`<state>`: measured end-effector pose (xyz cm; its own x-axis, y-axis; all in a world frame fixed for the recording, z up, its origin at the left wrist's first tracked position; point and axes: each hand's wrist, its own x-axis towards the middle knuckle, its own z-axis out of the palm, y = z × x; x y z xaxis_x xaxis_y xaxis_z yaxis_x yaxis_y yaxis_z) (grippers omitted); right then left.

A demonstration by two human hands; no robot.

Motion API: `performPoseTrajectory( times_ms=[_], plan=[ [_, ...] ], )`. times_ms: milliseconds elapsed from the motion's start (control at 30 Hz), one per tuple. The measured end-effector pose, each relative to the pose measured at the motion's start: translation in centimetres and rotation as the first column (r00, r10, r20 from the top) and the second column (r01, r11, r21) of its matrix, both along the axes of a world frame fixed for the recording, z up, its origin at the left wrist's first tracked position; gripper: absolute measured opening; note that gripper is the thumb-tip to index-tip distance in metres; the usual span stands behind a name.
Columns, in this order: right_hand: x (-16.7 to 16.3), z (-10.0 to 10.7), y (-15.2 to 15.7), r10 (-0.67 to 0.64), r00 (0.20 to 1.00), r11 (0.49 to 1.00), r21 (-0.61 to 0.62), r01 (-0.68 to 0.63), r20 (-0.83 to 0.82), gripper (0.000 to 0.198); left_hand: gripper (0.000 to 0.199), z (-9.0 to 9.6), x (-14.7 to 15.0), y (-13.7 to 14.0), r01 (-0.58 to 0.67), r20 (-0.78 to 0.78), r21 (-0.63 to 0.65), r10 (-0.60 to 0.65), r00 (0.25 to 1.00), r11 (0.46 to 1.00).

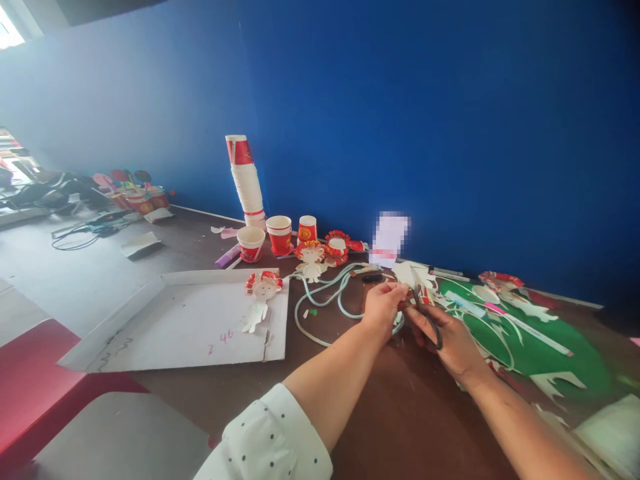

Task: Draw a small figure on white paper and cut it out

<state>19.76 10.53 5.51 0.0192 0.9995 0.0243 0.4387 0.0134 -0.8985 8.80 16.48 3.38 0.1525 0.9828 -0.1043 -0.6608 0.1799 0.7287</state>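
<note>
My left hand [383, 308] is closed, thumb and fingers pinching a white paper cutout [411, 272] with red parts. In my right hand [453, 340] is a pair of scissors [439, 332], its dark handle loop around the fingers. The blades point up beside the left fingertips, against the paper; whether they are apart is hard to see. A pale cord [345, 283] lies coiled behind and under the left hand. Nearby are a paper doll [313, 260] with red fringe and another paper doll [263, 290] on the white box lid's edge.
A tall stack of paper cups [246, 187] leans by the blue wall [400, 120], with short cups [279, 233] beside it. On the left lies a white cardboard tray [175, 333]. To the right, a green mat [575, 343] bears paper scraps and pens. A red stool [45, 387] stands lower left.
</note>
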Motion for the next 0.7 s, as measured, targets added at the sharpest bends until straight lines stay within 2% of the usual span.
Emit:
performPoseTrajectory(
  times_ms=[400, 700],
  plan=[
    [-0.31, 0.64, -0.10, -0.015, 1.000, 1.000, -0.007, 0.015, 0.003, 0.039, 0.039, 0.06, -0.06, 0.04, -0.009, -0.008, -0.017, 0.009, 1.000, 1.000],
    [0.06, 0.21, -0.06, -0.003, 0.999, 1.000, -0.007, 0.003, 0.040, 0.035, 0.038, 0.29, -0.24, -0.13, 0.001, 0.008, 0.000, -0.001, 1.000, 1.000]
  ],
)
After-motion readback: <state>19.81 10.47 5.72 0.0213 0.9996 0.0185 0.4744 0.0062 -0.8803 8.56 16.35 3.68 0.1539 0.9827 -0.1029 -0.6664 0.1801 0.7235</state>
